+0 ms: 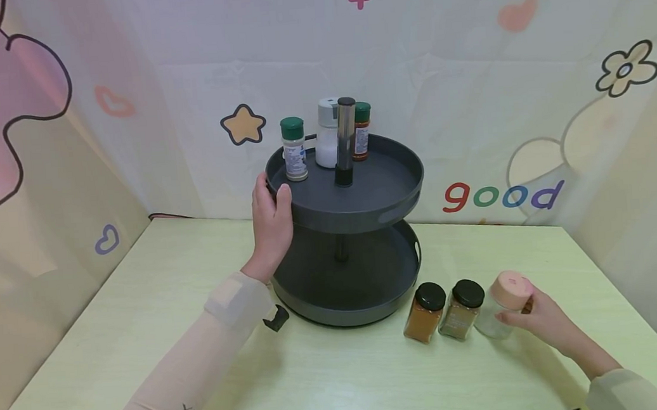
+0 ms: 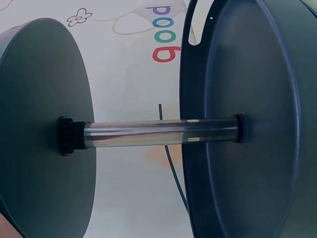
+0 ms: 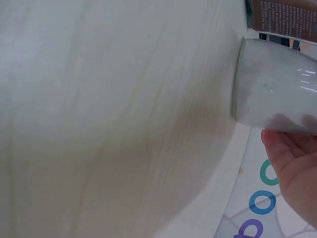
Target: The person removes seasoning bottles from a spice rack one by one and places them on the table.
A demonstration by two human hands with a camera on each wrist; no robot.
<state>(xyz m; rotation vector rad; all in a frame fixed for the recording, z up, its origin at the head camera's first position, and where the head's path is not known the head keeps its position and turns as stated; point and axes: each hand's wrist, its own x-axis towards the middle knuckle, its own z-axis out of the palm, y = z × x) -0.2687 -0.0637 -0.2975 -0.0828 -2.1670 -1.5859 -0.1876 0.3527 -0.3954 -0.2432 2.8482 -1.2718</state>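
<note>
A dark grey two-tier turntable (image 1: 357, 212) stands on the table, its tiers joined by a shiny post (image 2: 158, 134). My left hand (image 1: 271, 225) holds the left side of its upper tier, thumb on the outer wall. On that tier stand two green-capped spice bottles, one pale (image 1: 294, 156) and one red (image 1: 361, 140), and a white-topped shaker (image 1: 327, 145) partly behind the post. My right hand (image 1: 545, 323) grips a clear jar with a pink lid (image 1: 512, 289). In the right wrist view, fingers touch the side of this jar (image 3: 272, 84); its lid is out of frame.
Two square glass spice jars with black lids, one orange-brown (image 1: 422, 319) and one greenish-brown (image 1: 460, 316), stand left of the pink-lidded jar. The lower tier (image 1: 340, 287) has a raised rim. A printed curtain (image 1: 439, 64) hangs behind the pale table (image 1: 329, 383).
</note>
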